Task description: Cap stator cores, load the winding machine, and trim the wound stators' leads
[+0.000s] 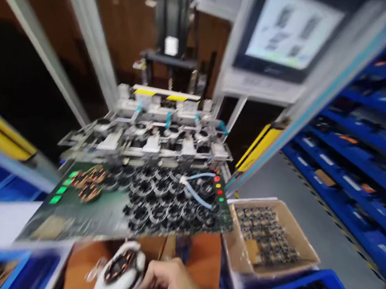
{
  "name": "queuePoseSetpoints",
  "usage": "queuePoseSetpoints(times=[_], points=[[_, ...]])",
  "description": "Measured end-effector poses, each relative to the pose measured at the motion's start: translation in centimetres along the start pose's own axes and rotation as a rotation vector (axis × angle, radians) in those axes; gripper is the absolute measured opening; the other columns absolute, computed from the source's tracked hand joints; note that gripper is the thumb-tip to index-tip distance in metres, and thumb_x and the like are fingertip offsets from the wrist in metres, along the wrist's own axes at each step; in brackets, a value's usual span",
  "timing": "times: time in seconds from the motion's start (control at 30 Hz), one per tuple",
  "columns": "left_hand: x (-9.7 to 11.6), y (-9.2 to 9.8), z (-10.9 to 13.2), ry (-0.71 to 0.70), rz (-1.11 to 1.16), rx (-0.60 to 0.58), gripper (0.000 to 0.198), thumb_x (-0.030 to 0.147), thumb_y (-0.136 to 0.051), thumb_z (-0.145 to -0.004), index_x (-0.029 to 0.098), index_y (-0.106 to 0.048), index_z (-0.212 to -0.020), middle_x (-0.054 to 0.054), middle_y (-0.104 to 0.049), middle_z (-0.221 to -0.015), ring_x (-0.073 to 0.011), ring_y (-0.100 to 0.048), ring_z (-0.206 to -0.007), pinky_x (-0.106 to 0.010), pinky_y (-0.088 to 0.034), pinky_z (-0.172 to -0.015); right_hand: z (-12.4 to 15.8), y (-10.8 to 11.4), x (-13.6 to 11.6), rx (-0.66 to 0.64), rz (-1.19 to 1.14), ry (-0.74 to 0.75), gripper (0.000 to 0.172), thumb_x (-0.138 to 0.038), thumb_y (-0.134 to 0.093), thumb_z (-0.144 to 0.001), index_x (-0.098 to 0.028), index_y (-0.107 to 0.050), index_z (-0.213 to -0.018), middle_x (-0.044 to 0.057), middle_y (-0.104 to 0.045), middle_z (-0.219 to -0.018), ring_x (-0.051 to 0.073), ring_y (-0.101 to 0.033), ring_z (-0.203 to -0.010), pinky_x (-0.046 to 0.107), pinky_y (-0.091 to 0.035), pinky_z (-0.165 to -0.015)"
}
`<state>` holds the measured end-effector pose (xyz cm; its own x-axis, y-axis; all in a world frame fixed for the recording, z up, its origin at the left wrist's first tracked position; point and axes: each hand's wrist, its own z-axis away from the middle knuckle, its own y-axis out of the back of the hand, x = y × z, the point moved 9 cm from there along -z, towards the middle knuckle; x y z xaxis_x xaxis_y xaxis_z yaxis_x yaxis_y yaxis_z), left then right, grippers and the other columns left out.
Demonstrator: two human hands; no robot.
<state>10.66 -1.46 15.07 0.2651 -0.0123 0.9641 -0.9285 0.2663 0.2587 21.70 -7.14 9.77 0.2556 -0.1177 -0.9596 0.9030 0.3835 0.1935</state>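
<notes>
My left hand point(119, 277), in a white glove, is low in the middle of the head view. It holds a copper-wound motor stator point(120, 267), a dark ring with copper coils. Against the gloved fingers, just to the right, is my bare right hand point(170, 287). Its fingers are curled in a pinch, and what lies between them is hidden. Above both hands is a green worktop point(104, 216). Several similar copper-wound stators point(89, 191) lie at its left, and many black ring-shaped parts point(160, 198) cover its middle and right.
A pair of light-blue-handled pliers point(193, 189) lies on the black parts. Behind stands a fixture point(152, 143) inside a metal frame. On the right are a cardboard box point(286, 218) of metal parts and a blue bin point(325, 282). Another blue-edged bin point(17, 268) is lower left.
</notes>
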Motion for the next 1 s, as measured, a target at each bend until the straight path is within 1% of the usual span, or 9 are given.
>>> queuePoseSetpoints(times=[0.07,0.13,0.23,0.4,0.57,0.67,0.77,0.9,1.0], points=[[-2.3,1.5,1.6,0.08,0.063,0.054,0.04,0.055,-0.085,-0.099,0.019,-0.076,-0.114,-0.006,-0.081,-0.108,-0.0248,-0.08,-0.095,-0.04,-0.072,-0.084,0.8,-1.3,1.2,-0.034,-0.022,-0.028,0.02,-0.029,-0.086,-0.101,-0.016,-0.074,-0.091,-0.001,-0.076,-0.083,0.011,-0.069,-0.068,0.023,-0.056,-0.068],[-2.0,2.5,2.2,-0.007,0.168,0.03,0.029,0.043,-0.089,-0.088,0.021,-0.072,-0.098,-0.003,-0.079,-0.092,-0.023,-0.079,-0.083,-0.037,-0.071,-0.08,1.2,-0.3,1.8,-0.024,-0.021,-0.046,0.021,-0.027,-0.087,-0.097,-0.016,-0.076,-0.084,0.001,-0.076,-0.082,0.013,-0.068,-0.076,0.025,-0.054,-0.075],[0.6,4.0,2.3,-0.163,0.089,0.001,0.038,0.023,-0.088,-0.085,0.022,-0.073,-0.12,-0.001,-0.081,-0.093,-0.0195,-0.08,-0.08,-0.033,-0.071,-0.083,1.1,3.1,1.1,0.031,-0.058,-0.082,0.028,-0.043,-0.084,-0.103,-0.016,-0.082,-0.097,0.003,-0.077,-0.084,0.015,-0.068,-0.077,0.026,-0.052,-0.073],[4.0,4.4,3.1,-0.315,-0.037,-0.072,0.086,0.021,-0.094,-0.084,0.029,-0.06,-0.162,-0.003,-0.083,-0.11,-0.0206,-0.083,-0.085,-0.033,-0.074,-0.084,0.4,5.3,-6.7,0.078,-0.171,0.023,0.053,-0.066,-0.086,-0.1,-0.02,-0.084,-0.126,0.002,-0.078,-0.095,0.013,-0.07,-0.076,0.025,-0.056,-0.07],[3.5,3.4,4.1,-0.309,-0.145,-0.061,0.092,0.024,-0.093,-0.083,0.028,-0.054,-0.166,-0.013,-0.075,-0.148,-0.0317,-0.084,-0.122,-0.04,-0.074,-0.098,-0.3,4.5,-12.6,0.171,0.044,0.283,0.012,-0.031,-0.089,-0.103,-0.021,-0.086,-0.097,0.0,-0.079,-0.09,0.012,-0.07,-0.074,0.024,-0.054,-0.067],[3.1,4.2,4.6,-0.3,-0.179,0.123,0.069,0.029,-0.091,-0.079,0.025,-0.062,-0.141,-0.008,-0.08,-0.125,-0.0264,-0.085,-0.104,-0.035,-0.072,-0.082,-0.1,4.6,-11.9,0.26,0.125,0.314,0.014,-0.029,-0.085,-0.105,-0.021,-0.085,-0.093,0.0,-0.08,-0.086,0.013,-0.068,-0.071,0.025,-0.054,-0.066],[3.3,4.4,5.4,-0.429,-0.178,0.207,0.048,0.032,-0.088,-0.078,0.026,-0.062,-0.118,-0.001,-0.078,-0.097,-0.0219,-0.081,-0.081,-0.036,-0.07,-0.076,-0.3,4.2,-9.3,0.221,0.005,0.195,0.018,-0.034,-0.085,-0.105,-0.02,-0.084,-0.094,0.0,-0.08,-0.084,0.012,-0.067,-0.066,0.024,-0.053,-0.059],[3.5,4.1,5.7,-0.578,-0.159,0.12,0.043,0.031,-0.089,-0.076,0.027,-0.064,-0.111,-0.002,-0.08,-0.09,-0.0247,-0.082,-0.077,-0.042,-0.07,-0.078,0.1,4.7,-8.1,0.195,0.013,0.165,0.019,-0.036,-0.087,-0.104,-0.021,-0.084,-0.093,0.0,-0.081,-0.084,0.012,-0.07,-0.065,0.024,-0.054,-0.059],[2.8,4.4,5.1,-0.473,-0.105,0.046,0.044,0.02,-0.087,-0.075,0.026,-0.064,-0.112,-0.001,-0.08,-0.095,-0.0218,-0.08,-0.081,-0.038,-0.067,-0.079,2.1,7.7,-9.3,0.397,0.132,0.265,0.016,-0.029,-0.084,-0.107,-0.023,-0.081,-0.093,-0.002,-0.076,-0.078,0.011,-0.069,-0.061,0.024,-0.054,-0.056]])
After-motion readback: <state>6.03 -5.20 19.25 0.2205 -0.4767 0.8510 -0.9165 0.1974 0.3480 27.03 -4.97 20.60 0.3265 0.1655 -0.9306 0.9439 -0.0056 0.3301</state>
